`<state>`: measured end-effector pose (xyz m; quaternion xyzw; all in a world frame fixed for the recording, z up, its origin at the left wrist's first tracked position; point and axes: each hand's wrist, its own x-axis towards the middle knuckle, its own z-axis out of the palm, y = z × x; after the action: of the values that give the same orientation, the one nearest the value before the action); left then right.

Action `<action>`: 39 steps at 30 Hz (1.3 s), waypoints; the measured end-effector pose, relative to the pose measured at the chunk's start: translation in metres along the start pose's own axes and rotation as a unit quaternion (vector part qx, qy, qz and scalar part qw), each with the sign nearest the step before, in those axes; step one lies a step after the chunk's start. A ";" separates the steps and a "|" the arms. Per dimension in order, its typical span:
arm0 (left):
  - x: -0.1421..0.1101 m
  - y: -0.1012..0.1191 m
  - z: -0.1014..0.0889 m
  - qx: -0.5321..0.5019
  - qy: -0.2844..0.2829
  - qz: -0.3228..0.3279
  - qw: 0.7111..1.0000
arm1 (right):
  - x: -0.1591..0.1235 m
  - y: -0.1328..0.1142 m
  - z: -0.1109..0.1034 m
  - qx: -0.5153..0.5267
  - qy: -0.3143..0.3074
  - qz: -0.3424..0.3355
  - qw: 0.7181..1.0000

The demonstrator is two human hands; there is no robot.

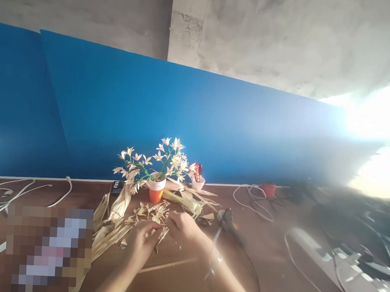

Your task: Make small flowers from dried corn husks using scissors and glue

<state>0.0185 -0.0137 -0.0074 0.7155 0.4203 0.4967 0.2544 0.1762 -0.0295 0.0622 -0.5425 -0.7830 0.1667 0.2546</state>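
My left hand (142, 241) and my right hand (182, 227) meet over the brown table (267, 254), fingers curled together around small pale husk pieces (157, 236). Several cut husk petals (150, 211) lie just beyond the fingers. Behind them an orange and white paper cup (156, 190) holds a bunch of handmade cream flowers (155, 159) on green stems. Long dried corn husks (116, 216) lie to the left of my hands and more (187, 200) to the right of the cup.
A black glue gun (228, 222) rests right of my right hand. White cables (251, 201) and a white power strip (336, 258) cross the right side; more white cables (12, 191) lie at left. A blue wall panel (183, 119) backs the table. A small white cup with red tools (198, 179) stands behind.
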 end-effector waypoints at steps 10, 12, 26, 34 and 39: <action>0.000 0.006 0.002 -0.097 0.022 -0.126 0.987 | -0.075 0.088 -0.047 -0.208 0.189 0.342 0.897; 0.000 0.008 0.004 -0.126 0.022 -0.161 0.979 | -0.090 0.106 -0.051 -0.232 0.162 0.416 0.864; 0.003 -0.007 0.009 -0.158 0.084 -0.185 0.966 | -0.075 0.078 -0.053 0.177 0.293 0.255 0.904; 0.002 -0.003 0.003 -0.119 0.039 -0.145 0.981 | -0.024 0.010 0.013 0.404 0.205 0.215 0.865; 0.002 -0.001 0.004 -0.140 -0.028 -0.145 0.979 | -0.008 -0.004 0.013 0.441 0.172 0.157 0.866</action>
<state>0.0219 -0.0114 -0.0081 0.6180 0.4385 0.4879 0.4334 0.1680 -0.0382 0.0522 -0.5096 -0.4757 0.4368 0.5685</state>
